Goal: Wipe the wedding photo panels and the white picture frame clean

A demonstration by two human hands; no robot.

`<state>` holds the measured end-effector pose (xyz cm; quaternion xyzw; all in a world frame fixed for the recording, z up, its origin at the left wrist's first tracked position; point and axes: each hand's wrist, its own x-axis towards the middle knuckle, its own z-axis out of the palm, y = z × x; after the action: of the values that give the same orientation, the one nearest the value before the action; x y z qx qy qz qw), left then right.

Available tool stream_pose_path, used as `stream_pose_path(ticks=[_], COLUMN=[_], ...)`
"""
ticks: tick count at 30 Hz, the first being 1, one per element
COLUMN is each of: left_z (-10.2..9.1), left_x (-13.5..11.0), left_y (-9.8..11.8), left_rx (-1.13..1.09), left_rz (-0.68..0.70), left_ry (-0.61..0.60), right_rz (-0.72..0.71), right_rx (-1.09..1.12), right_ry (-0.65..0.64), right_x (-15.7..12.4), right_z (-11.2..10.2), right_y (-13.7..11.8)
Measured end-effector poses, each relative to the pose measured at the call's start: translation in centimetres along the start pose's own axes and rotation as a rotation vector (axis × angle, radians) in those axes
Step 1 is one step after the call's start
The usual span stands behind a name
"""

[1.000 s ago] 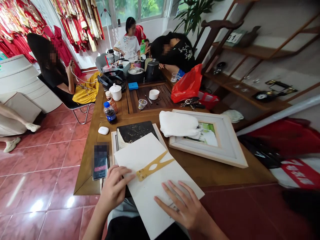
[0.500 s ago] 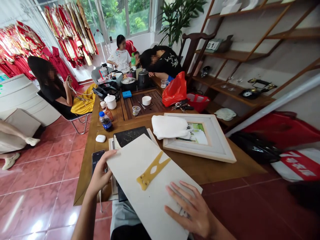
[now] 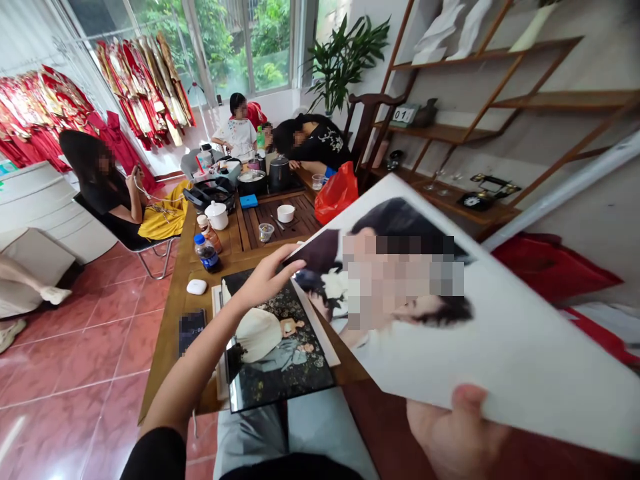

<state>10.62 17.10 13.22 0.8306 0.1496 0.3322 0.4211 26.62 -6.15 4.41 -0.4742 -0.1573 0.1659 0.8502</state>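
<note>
- The photo panel was up off the table, picture side showing, not yet set down.
- The left hand pinched its upper-left edge; the right hand gripped its near edge.
- A dark picture lay below.
- Phone and bottle sat leftward; the panel blocked the table's right side.

The photo panel is white with dark patches — the lower picture is nearly black, having pale flecks. The table is brown.
</note>
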Motion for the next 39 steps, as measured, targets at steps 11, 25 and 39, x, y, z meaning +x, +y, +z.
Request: stream_pose_path(ticks=[11,25,39], left_z=[11.3,12.1,7.4], left_x=[16.5,17.9,10.9], left_y=[-5.6,-9.7,-11.1], left_rx=[0.214,0.64,0.538], left_rz=[-0.107,-0.267,-0.291], left_ry=[-0.417,-0.631,-0.035], right_rz=[0.195,0.35,0.353], right_rx=[0.035,-0.036,0.022], right_ry=[0.232,0.226,0.079], right_x=[5.8,9.4,11.0], right_z=[-2.7,-7.3,-3.1], right_y=[0.5,2.4,3.3])
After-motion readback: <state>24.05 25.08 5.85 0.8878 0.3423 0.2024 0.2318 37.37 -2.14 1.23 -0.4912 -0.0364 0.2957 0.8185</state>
